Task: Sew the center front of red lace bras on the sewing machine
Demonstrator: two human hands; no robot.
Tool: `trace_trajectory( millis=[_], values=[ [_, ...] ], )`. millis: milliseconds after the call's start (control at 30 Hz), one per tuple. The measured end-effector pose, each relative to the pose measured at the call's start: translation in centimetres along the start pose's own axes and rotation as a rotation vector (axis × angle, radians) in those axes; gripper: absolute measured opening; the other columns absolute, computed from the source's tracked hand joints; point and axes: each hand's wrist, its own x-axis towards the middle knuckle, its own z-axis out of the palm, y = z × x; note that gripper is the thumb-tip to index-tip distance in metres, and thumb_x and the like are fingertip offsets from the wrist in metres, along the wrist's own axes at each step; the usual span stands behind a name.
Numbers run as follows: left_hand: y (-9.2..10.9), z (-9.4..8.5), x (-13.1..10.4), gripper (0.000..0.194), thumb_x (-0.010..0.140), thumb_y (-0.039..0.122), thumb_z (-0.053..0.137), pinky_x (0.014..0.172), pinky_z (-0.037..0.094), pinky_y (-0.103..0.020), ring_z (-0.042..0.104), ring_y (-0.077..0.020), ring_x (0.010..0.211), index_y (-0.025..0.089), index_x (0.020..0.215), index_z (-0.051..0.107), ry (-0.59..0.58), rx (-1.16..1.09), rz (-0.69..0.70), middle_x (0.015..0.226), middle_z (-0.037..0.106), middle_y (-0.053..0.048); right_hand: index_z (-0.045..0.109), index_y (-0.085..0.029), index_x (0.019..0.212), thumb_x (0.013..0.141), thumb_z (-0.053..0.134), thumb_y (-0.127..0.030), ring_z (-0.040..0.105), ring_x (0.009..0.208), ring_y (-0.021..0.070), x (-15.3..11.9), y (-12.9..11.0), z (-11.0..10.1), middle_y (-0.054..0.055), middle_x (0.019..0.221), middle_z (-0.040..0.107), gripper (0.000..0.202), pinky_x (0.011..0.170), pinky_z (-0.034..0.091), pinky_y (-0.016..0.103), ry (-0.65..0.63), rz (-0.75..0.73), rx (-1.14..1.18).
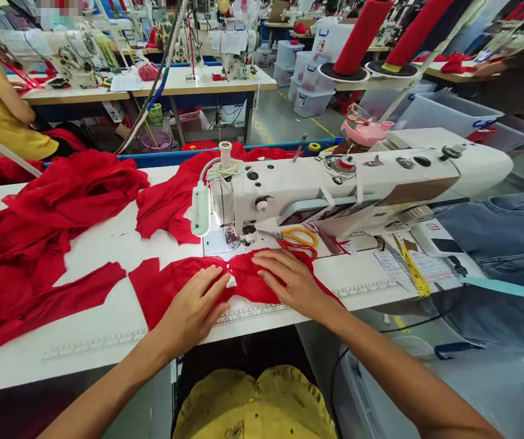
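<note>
A red fabric piece (161,286) lies flat on the white table (106,335) in front of the white sewing machine (335,183). My left hand (193,311) rests palm down on it, fingers stretched toward a small white tag at its middle. My right hand (289,280) presses flat on the fabric's right part, just below the needle area (232,235). Neither hand grips anything. Yellow-handled scissors (296,236) lie on the machine bed, right behind my right hand.
Piles of red fabric (46,231) cover the table's left side and lie behind the machine. A yellow tape measure (410,268) and papers lie at right. Denim (509,231) lies far right. Red thread cones (362,36) stand behind. A person in yellow (0,110) sits at left.
</note>
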Motion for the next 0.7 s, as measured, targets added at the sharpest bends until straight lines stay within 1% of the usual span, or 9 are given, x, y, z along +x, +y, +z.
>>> trace_trajectory(
  millis=[33,67,133,200,300,367,467,567,700],
  values=[
    [0.2,0.3,0.5,0.045,0.103,0.029,0.045,0.113,0.047,-0.047,0.05,-0.0279,0.137,0.013,0.146,0.046,0.056,-0.004,-0.041,0.145,0.053,-0.018,0.063,-0.021,0.125,0.102,0.047,-0.017,0.063,0.112,0.0199,0.7,-0.5,0.7,0.009,0.119,0.069,0.029,0.098,0.055,0.039,0.006,-0.023,0.026],
    [0.5,0.7,1.0,0.042,0.103,0.025,0.044,0.111,0.049,-0.045,0.053,-0.0272,0.134,0.011,0.142,0.049,0.099,0.006,-0.078,0.142,0.056,-0.018,0.064,-0.02,0.121,0.102,0.045,-0.015,0.064,0.108,0.0196,1.3,-0.9,1.4,0.009,0.115,0.07,0.028,0.095,0.056,0.038,-0.015,-0.057,0.032],
    [0.9,1.7,1.6,0.04,0.103,0.024,0.043,0.111,0.049,-0.049,0.053,-0.0304,0.134,0.009,0.139,0.052,0.118,0.054,-0.115,0.14,0.058,-0.019,0.067,-0.017,0.113,0.101,0.046,-0.016,0.065,0.106,0.0215,2.1,-1.1,2.9,0.01,0.112,0.071,0.024,0.094,0.056,0.039,-0.086,-0.116,-0.01],
    [1.2,2.6,1.6,0.041,0.102,0.025,0.045,0.111,0.047,-0.055,0.05,-0.0345,0.136,0.008,0.139,0.052,0.104,0.101,-0.121,0.141,0.057,-0.019,0.067,-0.017,0.111,0.101,0.049,-0.021,0.064,0.109,0.0233,2.4,-0.6,3.8,0.011,0.116,0.071,0.021,0.096,0.054,0.042,-0.13,-0.129,-0.065],
    [1.1,3.0,1.0,0.042,0.102,0.026,0.045,0.111,0.046,-0.057,0.049,-0.0346,0.137,0.009,0.141,0.051,0.099,0.131,-0.127,0.144,0.055,-0.019,0.066,-0.018,0.116,0.101,0.052,-0.026,0.062,0.113,0.023,2.2,0.2,3.7,0.01,0.121,0.07,0.022,0.101,0.051,0.043,-0.172,-0.11,-0.09],
    [0.8,2.8,0.8,0.042,0.103,0.026,0.044,0.111,0.046,-0.056,0.048,-0.0334,0.138,0.009,0.141,0.051,0.092,0.138,-0.126,0.145,0.055,-0.018,0.064,-0.018,0.122,0.101,0.053,-0.031,0.06,0.115,0.0234,2.1,0.3,3.2,0.01,0.123,0.068,0.027,0.101,0.05,0.043,-0.216,-0.096,-0.106],
    [0.3,2.4,0.7,0.044,0.103,0.028,0.044,0.113,0.043,-0.056,0.047,-0.0318,0.14,0.012,0.144,0.049,0.05,0.128,-0.107,0.148,0.052,-0.016,0.062,-0.02,0.129,0.1,0.054,-0.037,0.058,0.117,0.0251,2.2,0.0,2.8,0.01,0.127,0.066,0.035,0.101,0.048,0.045,-0.271,-0.082,-0.148],
    [-0.1,2.2,0.7,0.045,0.104,0.029,0.044,0.115,0.041,-0.057,0.045,-0.0309,0.141,0.015,0.147,0.047,0.016,0.111,-0.096,0.151,0.05,-0.014,0.062,-0.02,0.13,0.1,0.053,-0.039,0.056,0.119,0.0257,2.3,-0.2,2.7,0.011,0.13,0.064,0.037,0.103,0.046,0.045,-0.281,-0.081,-0.159],
    [-0.1,2.2,0.6,0.047,0.103,0.027,0.044,0.116,0.038,-0.056,0.043,-0.0302,0.143,0.018,0.149,0.045,0.014,0.1,-0.115,0.151,0.05,-0.013,0.06,-0.018,0.132,0.099,0.054,-0.041,0.054,0.124,0.0266,2.0,-0.1,2.9,0.012,0.133,0.063,0.04,0.106,0.044,0.046,-0.268,-0.07,-0.146]
  ],
)
